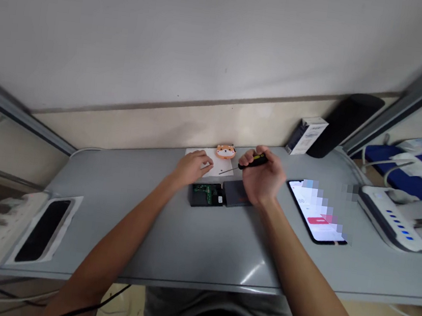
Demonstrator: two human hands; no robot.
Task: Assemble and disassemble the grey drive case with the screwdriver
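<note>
My right hand [260,177] is closed around a small screwdriver [253,160] with a black and yellow handle; its thin shaft points left over a white sheet [217,168]. My left hand [192,167] rests on that sheet with its fingers curled, pinching something I cannot make out. Just in front of the hands lies an opened black case with a green circuit board [206,194]. Beside it lies a dark grey cover plate [235,193], partly under my right hand.
An orange cartoon-animal object [226,151] sits behind the sheet. A lit phone [317,212] lies at the right, a white box [306,135] and a black cylinder [344,124] at the back right. A power strip [392,217] lies far right, a phone in wrapping [44,230] far left.
</note>
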